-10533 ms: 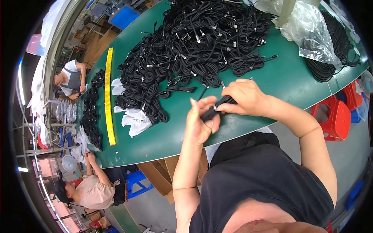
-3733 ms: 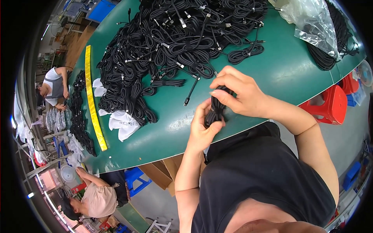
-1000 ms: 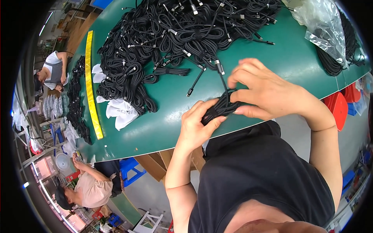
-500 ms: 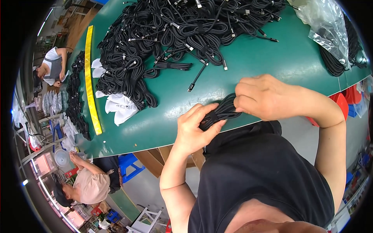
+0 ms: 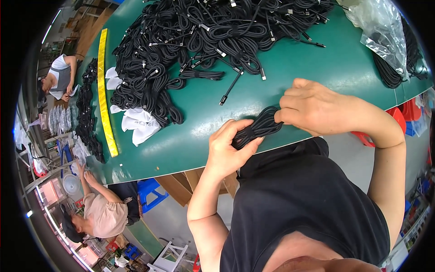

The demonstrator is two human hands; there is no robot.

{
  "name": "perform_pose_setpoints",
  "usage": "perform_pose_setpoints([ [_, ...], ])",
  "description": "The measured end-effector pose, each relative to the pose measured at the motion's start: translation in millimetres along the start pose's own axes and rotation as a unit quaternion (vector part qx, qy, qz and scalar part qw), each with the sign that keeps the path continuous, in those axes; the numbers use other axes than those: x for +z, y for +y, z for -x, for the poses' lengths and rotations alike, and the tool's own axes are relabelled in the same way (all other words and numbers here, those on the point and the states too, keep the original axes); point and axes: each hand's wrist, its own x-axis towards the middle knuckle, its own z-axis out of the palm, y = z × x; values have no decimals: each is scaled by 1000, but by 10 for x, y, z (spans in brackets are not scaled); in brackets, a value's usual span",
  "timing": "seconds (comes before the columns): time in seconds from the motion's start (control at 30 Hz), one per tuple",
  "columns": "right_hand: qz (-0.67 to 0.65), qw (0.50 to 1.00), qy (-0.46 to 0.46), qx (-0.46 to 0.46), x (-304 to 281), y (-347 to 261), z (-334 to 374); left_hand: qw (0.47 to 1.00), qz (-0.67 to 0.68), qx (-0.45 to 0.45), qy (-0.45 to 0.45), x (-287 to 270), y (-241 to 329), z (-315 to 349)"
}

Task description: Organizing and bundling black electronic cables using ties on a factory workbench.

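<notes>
A black coiled cable (image 5: 264,123), gathered into a long bundle with a dark band round it, is held just above the near edge of the green table. My left hand (image 5: 226,143) grips its banded left end between thumb and fingers. At the opposite end, my right hand (image 5: 308,106) is closed, its bent fingertips against the loops; the part pinched there is hidden. Beyond my hands lies a large heap of similar black cables (image 5: 235,31) with metal-tipped plugs. One short cable end (image 5: 231,87) sticks out of the heap toward me.
A yellow strip (image 5: 106,95) runs along the table's left, with a row of black bundles (image 5: 86,109) beyond it. White bags (image 5: 138,127) lie beside the heap. A clear plastic bag (image 5: 385,41) partly covers cables at far right. Two people (image 5: 106,211) work at left; red stools (image 5: 394,120) stand at right.
My right hand has shifted slightly right and up, and more of the coil's loops show. My left hand keeps its grip. The nearer person at left has stretched an arm farther over the table.
</notes>
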Motion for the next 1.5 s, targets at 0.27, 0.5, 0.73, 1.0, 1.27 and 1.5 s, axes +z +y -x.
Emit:
perform_pose_setpoints([
  [0.27, 174, 968, 169, -61, 72, -151, -56, 980, 154, -119, -36, -36, 31, 33],
  [0.5, -41, 971, 232, -34, 257, -140, -86, 851, 521, -58, 15, 38, 35, -14],
  [0.73, -94, 974, 205, -11, 257, -198, -46, 785, 605, -69, 111, 178, 3, -67],
  [1.0, -280, 934, 159, 157, 312, -184, 69, 789, 605, -63, 89, 290, -21, -85],
  [1.27, -209, 959, 157, 110, 355, -203, 56, 814, 573, -40, 79, 328, -116, -39],
  [1.5, -71, 978, 191, 36, 336, -149, 53, 825, 562, -39, 40, 349, -76, -8],
])
